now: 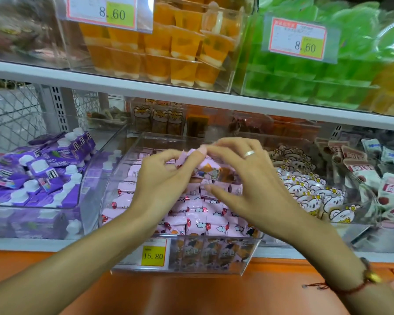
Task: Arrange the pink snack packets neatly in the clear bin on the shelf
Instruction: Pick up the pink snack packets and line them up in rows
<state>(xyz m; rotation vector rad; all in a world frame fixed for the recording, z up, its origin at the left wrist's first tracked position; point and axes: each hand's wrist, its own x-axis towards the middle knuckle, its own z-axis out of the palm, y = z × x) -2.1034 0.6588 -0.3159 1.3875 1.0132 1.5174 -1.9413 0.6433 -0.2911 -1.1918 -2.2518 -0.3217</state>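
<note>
Packets of glossy pink film [198, 218], printed with clouds and balloons, lie in overlapping rows in the clear rigid plastic bin [251, 253] directly below my hands. My left hand [162, 178] and right hand [243, 176] together pinch one crinkled pink packet [208, 170] between curled fingertips above the bin. Purple spouted pouches [43, 169] lie left of my left hand.

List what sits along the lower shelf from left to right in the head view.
Purple spouted pouches → clear bin of pink snack packets, where the left hand and right hand hold one packet between them → white cartoon-dog packets → white and maroon packets.
</note>
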